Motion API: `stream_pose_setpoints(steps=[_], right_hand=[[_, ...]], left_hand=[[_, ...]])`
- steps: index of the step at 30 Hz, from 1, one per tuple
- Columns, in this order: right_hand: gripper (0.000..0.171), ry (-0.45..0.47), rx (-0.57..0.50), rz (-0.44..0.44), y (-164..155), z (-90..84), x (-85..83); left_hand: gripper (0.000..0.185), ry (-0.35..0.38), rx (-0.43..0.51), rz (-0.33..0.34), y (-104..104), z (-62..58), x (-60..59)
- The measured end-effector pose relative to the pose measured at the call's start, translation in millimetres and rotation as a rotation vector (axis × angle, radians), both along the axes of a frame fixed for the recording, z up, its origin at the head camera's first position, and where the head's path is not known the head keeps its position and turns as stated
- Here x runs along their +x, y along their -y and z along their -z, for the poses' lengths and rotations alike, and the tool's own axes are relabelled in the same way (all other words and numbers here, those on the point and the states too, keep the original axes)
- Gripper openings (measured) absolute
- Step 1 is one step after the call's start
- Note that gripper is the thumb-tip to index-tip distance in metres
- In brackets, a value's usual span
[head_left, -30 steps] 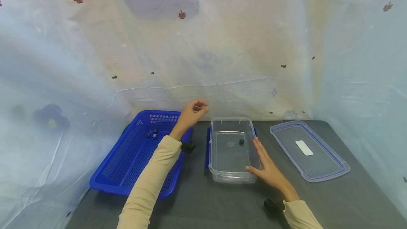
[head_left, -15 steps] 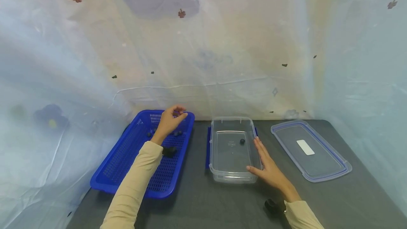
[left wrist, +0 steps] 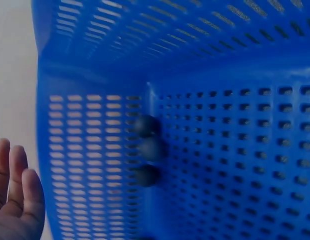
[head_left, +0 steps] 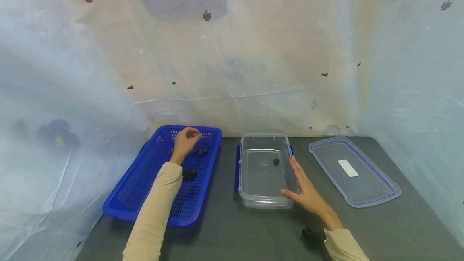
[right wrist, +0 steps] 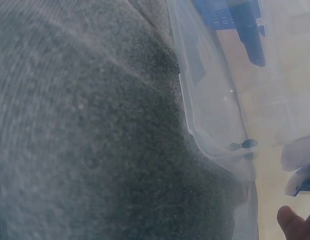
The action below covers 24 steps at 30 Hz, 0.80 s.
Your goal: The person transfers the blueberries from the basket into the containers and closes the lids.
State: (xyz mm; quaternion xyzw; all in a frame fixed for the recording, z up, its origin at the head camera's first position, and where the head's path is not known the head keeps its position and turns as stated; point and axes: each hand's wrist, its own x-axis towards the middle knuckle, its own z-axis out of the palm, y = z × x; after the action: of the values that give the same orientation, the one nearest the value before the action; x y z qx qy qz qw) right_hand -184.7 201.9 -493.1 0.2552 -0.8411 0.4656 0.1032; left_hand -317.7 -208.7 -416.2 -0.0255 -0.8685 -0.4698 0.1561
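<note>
A blue perforated basket (head_left: pixel 125 188) stands at the left, and my left hand (head_left: pixel 185 143) hovers over its far end. The fingers of that hand bend loosely with nothing visible in them. Several small dark round berries, like blueberries (left wrist: pixel 146 175), lie at the basket's far end; three show in a row in the left wrist view, apart from the fingers. A clear plastic box (head_left: pixel 262 180), uncovered, has one similar dark berry (head_left: pixel 276 161) within its outline. My right hand (head_left: pixel 308 196) rests along the box's right edge, fingers straight and thumb spread near the front corner.
On the right of the grey table (head_left: pixel 232 233) lies a clear lid (head_left: pixel 369 184) with a blue seal and a white label (head_left: pixel 348 168). Blue side clips (head_left: pixel 237 168) stick out from the box. A pale patterned curtain (head_left: pixel 253 59) hangs close behind everything.
My left hand has moved left from beside the box's far corner to over the basket, then slightly lower. The right hand and the box stay put.
</note>
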Motion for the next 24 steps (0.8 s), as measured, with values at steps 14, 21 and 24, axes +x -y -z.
stream_pose_setpoints(steps=[14, 21, 24], right_hand=[[0.096, 0.006, 0.005, 0.009, 0, -0.2, 1.2], [0.097, 0.003, -0.005, 0.011, 0, 1.6, 1.2], [0.096, 0.002, -0.009, 0.010, 0, 2.3, 0.1]], left_hand=[[0.020, 0.134, 0.048, -0.150, 11, 41.6, -3.1], [0.022, 0.217, 0.043, -0.172, 9, 56.4, -1.3], [0.020, 0.196, 0.035, -0.155, 10, 61.1, -0.9]])
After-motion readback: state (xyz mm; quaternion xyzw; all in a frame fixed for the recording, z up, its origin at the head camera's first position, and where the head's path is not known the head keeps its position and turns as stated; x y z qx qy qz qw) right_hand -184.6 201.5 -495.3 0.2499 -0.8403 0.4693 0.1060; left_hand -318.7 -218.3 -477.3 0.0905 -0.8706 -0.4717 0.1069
